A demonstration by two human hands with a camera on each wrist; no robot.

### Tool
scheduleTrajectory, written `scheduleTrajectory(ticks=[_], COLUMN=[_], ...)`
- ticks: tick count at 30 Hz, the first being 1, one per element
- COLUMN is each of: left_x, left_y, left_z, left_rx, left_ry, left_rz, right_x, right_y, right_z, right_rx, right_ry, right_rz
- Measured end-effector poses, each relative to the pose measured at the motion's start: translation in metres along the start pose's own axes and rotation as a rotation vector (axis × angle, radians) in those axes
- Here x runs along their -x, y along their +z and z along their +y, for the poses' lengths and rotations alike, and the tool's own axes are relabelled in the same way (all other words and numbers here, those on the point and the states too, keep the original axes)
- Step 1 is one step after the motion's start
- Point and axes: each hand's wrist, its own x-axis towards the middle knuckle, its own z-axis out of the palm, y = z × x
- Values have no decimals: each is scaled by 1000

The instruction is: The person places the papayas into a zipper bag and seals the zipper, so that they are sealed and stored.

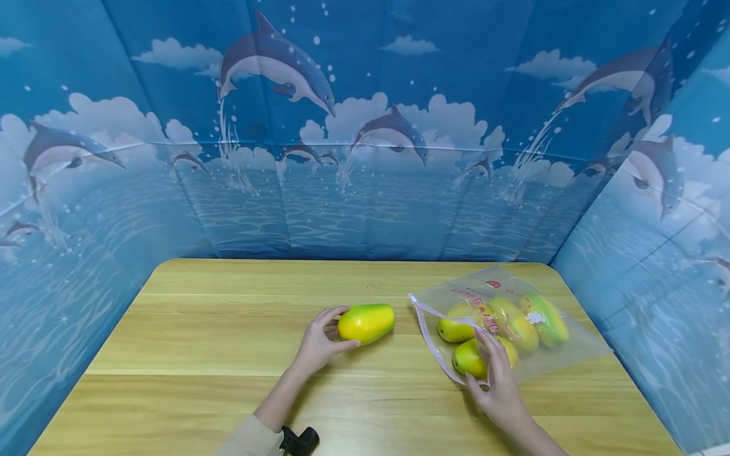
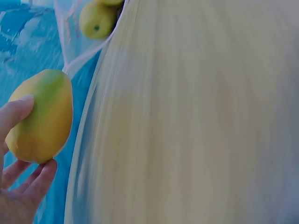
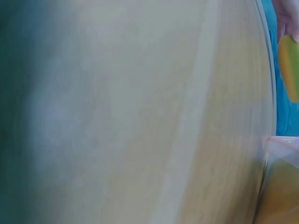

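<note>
My left hand (image 1: 318,342) grips a yellow-green mango (image 1: 367,323) by its left end, with the thumb on the near side and the fingers on the far side. The left wrist view also shows this mango (image 2: 42,116) between thumb and fingers. To the right lies a clear plastic bag (image 1: 576,351) with red print, its pale-edged mouth parted towards the left. Several mangoes (image 1: 470,360) are inside it. My right hand (image 1: 499,389) holds the near edge of the bag's mouth between thumb and fingers. The right wrist view leaves that hand out and shows part of the bag (image 3: 285,144).
A wooden table (image 1: 199,342) bears the bag. Behind it and at both sides hangs a blue curtain (image 1: 365,202) printed with dolphins. A black wrist strap device (image 1: 300,441) sits at my left wrist, by a beige sleeve (image 1: 251,438).
</note>
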Motion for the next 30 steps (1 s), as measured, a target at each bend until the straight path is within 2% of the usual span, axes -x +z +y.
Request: scheduleTrajectory(ticks=[4,8,12,21,30], left_x=[-2,-4,-5,-7,-11], left_y=[16,32,48,81,97], left_z=[4,7,10,23,26], left_rx=[23,37,53,50,7], left_ry=[4,23,48,103,119], left_rz=[-40,-60,-76,-128,-131], right_x=[-4,-9,-12,-1,-1], right_y=[-1,-2,-2,1,1], right_z=[-8,-22,-26,1,6], right_rx=[-12,-16,-33,-24,-57], right_ry=[-23,-33,-54,-64,-102], right_rz=[2,5,7,9,17])
